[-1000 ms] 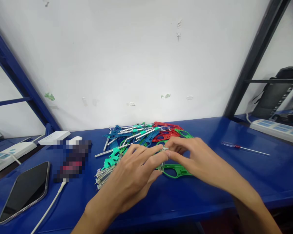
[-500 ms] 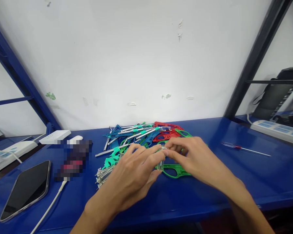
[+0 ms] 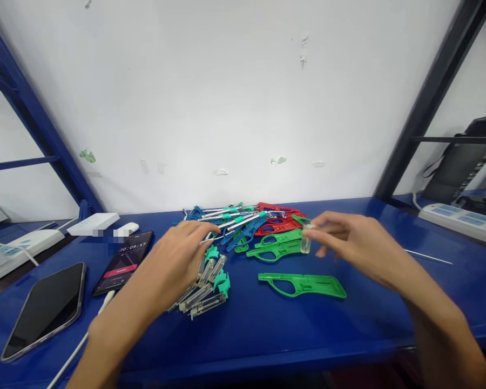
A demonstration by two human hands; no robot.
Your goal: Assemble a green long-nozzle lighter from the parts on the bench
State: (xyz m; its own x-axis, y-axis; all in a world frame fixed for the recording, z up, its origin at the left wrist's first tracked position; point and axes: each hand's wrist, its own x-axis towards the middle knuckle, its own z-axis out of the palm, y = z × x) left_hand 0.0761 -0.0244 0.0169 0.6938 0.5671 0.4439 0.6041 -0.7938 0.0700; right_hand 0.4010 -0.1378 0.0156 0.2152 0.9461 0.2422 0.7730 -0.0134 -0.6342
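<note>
Pinching a clear tube between thumb and forefinger of the right hand, with the other fingers curling in behind. Holding the tube upright at the fingertips, off the bench. Hovering just above two green shells, these lying side by side under the tube. Lying flat nearer the body than the right hand, and apart from it: a single green shell. Overlapping beyond the fingertips, toward the wall: red shells. Tangling with blue shells on the side toward the other hand. Showing past the right wrist, on the outer side: a thin rod on the bench, and well beyond it a power strip.

Reaching forward with the left hand, fingers half bent and close together, fingertips meeting the near edge of the blue shells. Impossible to tell whether anything is being pinched there, the thumb being hidden. Lying just beside the palm, toward the right hand: a bundle of metal parts with teal caps, fanning out toward the body. Resting on the outer side of the left forearm: a lit phone. Lying farther out still: a dark phone, screen up. Running between the dark phone and the forearm: a white cable.
</note>
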